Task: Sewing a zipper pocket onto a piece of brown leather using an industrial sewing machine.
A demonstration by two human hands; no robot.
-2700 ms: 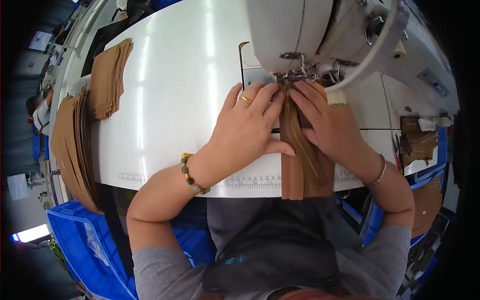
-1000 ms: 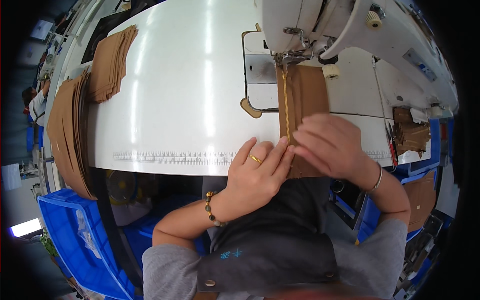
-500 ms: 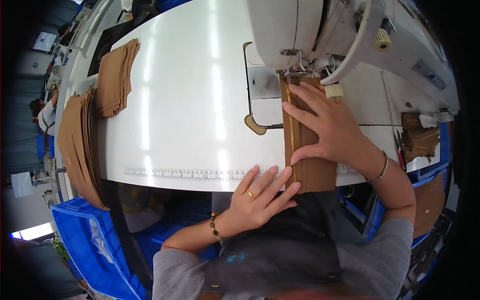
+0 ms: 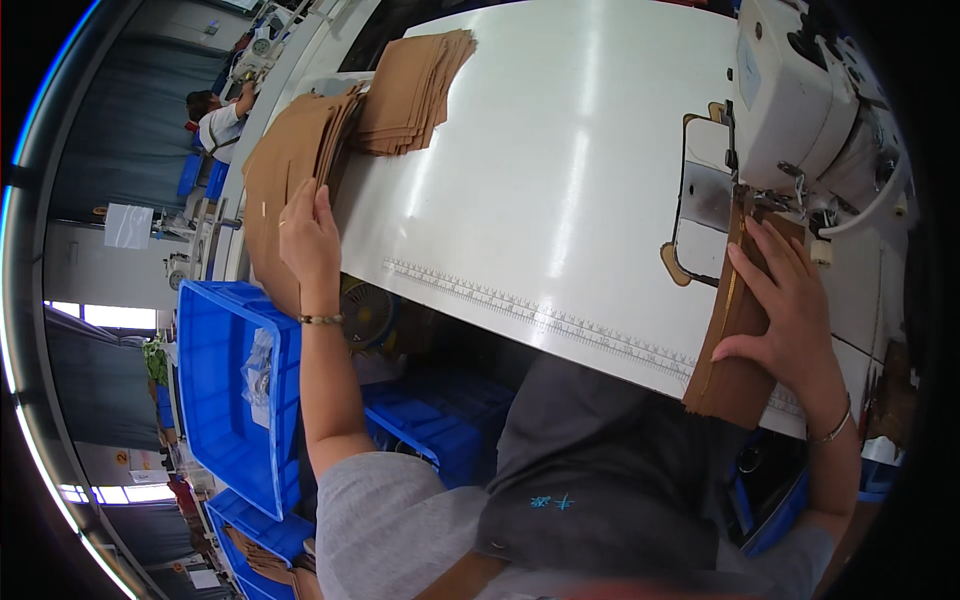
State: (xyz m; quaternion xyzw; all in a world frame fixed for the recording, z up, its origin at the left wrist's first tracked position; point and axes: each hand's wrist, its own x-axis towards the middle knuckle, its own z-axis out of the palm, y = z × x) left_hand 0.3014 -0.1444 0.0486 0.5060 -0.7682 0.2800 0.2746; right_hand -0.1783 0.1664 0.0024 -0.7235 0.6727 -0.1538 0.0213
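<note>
My right hand [image 4: 785, 305] lies spread and flat on a brown fabric piece [image 4: 745, 385] that has a gold zipper [image 4: 733, 290] along it. The fabric's far end sits under the presser foot of a white sewing machine [image 4: 800, 100]. Far to the left, my left hand [image 4: 310, 240] is at a tall stack of brown fabric pieces [image 4: 275, 170]. Its fingers are drawn together at the stack's right edge and appear to pinch a top piece; the fingertips are partly hidden. A second, smaller stack of brown fabric [image 4: 410, 95] lies just beyond.
A printed ruler [image 4: 540, 315] runs along the near edge of the white table [image 4: 500, 180]. Below the table's left end stands a blue crate [image 4: 240, 400] with clear plastic inside. Another blue bin [image 4: 440, 410] is under the table. A person [image 4: 220, 125] sits in the far left background.
My left hand has left the zippered fabric and reached across to the tall stack on the left. The view has swung left. My right hand stays on the fabric at the machine.
</note>
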